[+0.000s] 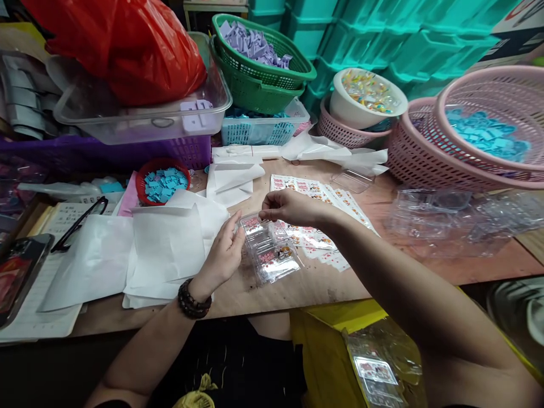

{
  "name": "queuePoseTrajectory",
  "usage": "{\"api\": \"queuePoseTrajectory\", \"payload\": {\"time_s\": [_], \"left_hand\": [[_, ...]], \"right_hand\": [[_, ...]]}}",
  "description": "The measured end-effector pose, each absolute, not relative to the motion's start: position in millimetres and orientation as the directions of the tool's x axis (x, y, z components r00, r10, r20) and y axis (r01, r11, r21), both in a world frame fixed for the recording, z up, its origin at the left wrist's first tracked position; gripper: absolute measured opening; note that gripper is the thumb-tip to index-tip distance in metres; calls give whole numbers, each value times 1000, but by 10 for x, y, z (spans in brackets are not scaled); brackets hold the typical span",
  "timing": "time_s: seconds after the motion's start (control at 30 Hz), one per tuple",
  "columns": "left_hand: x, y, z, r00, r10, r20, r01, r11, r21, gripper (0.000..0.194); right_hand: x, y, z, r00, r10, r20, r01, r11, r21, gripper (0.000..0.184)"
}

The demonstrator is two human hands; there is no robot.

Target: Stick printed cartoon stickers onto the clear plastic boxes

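Observation:
A clear plastic clamshell case (272, 252) with a printed cartoon sticker inside lies open on the wooden table (323, 283). My left hand (223, 255), with a dark bead bracelet at the wrist, steadies the case's left edge with curled fingers. My right hand (289, 207) pinches the case's top edge from above. Under and behind the case lie sheets of printed stickers (327, 195).
White backing papers (165, 243) pile at the left, beside glasses (79, 224) and a phone (19, 275). A small red basket of blue pieces (164, 181) sits behind. Pink baskets (467, 141), a green basket (263, 62) and clear empty cases (446, 218) crowd the back and right.

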State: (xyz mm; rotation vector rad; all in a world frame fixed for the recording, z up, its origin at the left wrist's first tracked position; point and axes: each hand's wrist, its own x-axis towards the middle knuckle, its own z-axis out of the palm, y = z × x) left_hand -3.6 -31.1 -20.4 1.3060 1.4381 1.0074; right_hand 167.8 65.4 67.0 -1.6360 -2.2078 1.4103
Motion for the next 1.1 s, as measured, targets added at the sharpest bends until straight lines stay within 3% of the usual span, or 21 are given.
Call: {"api": "queuePoseTrajectory", "payload": {"time_s": [0.67, 0.77, 0.87, 0.97, 1.03, 1.1], "left_hand": [[28, -276, -224, -67, 995, -79, 303, 96, 948, 37], [32, -247, -237, -65, 997, -43, 324, 62, 944, 34], [15, -220, -257, -60, 998, -37, 324, 54, 945, 33], [-4, -201, -267, -57, 998, -35, 317, 51, 947, 32], [-7, -195, -261, -48, 998, -30, 330, 44, 943, 32], [0, -190, -250, -42, 999, -28, 345, 41, 938, 36]], "right_hand": [[1632, 672, 666, -408, 780, -474, 805, 63, -590, 18], [1601, 645, 654, -384, 814, -435, 841, 113, -529, 19], [1657, 580, 638, -284, 911, -299, 904, 150, -401, 25], [1817, 448, 610, -97, 981, -165, 929, 30, -369, 46], [1913, 315, 563, -31, 976, -217, 900, -67, -430, 48], [1952, 159, 483, -78, 943, -324, 867, -97, -489, 47]]}}
